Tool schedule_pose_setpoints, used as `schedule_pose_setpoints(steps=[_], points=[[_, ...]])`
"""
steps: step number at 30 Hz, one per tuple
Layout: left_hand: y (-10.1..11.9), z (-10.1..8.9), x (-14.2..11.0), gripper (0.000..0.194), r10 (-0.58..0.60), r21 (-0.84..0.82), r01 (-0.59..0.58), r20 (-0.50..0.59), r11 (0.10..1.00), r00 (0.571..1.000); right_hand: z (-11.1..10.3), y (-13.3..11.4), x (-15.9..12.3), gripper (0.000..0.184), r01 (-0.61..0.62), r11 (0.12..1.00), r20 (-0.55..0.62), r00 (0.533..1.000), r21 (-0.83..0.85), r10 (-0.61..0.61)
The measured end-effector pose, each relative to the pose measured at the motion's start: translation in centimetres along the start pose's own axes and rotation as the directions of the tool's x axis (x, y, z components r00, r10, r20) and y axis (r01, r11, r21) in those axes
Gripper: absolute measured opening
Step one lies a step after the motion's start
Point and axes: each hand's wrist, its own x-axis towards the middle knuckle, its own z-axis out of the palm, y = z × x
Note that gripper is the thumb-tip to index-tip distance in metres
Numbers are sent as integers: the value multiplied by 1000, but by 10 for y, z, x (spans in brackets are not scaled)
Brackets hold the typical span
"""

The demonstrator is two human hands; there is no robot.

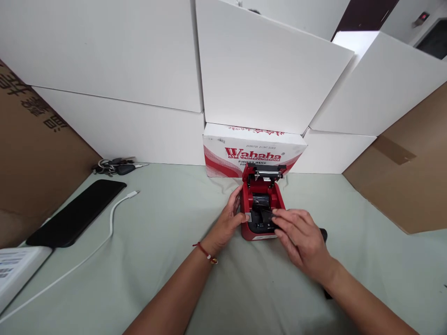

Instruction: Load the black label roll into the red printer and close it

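Observation:
A small red printer-like machine (pixel 246 232) stands on the cloth with its lid (pixel 265 173) tipped up and back. Inside, a dark shiny roll (pixel 260 200) lies across the bay. My left hand (pixel 226 223) grips the machine's left side, its thumb over the rim by a grey tab. Between the thumb and fingers of my right hand (pixel 305 239), a thin dark strip (pixel 267 217) is pinched over the front of the bay; it seems to lead from the roll, though the join is hard to see.
Behind the machine stands a white and red Wahaha box (pixel 223 156) against white panels. To the left lie keys (pixel 120 166), a black phone (pixel 78 211), a white cable (pixel 111 218) and a white box (pixel 21 272). A black object (pixel 324 234) is partly hidden beneath my right wrist. Cardboard (pixel 401 172) walls the right side.

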Motion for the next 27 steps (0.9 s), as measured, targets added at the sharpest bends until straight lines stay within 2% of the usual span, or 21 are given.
schedule_pose_setpoints(steps=[5,10,14,16,21,24,27], points=[[4,1,-7,85,-1,60,1,-11,998,1000,12,-10,-32,42,19,999,0,1000,-43,-20],[19,2,-9,72,-17,236,36,-85,971,996,24,-8,-45,48,-19,999,-42,999,-35,17],[41,1,9,51,52,336,34,-243,941,969,28,-6,-45,47,-21,1000,-66,998,0,21],[55,2,25,44,101,347,2,-279,938,955,29,-5,-44,47,-28,1000,-85,996,7,29],[73,11,57,44,151,280,-80,-239,957,959,30,-4,-44,51,-27,1000,-88,996,15,28],[69,16,52,44,191,263,-130,-222,956,956,29,-4,-45,53,-21,999,-84,996,29,24],[55,17,33,44,291,311,-226,-182,923,939,28,-4,-46,52,-34,999,-80,996,38,37]])
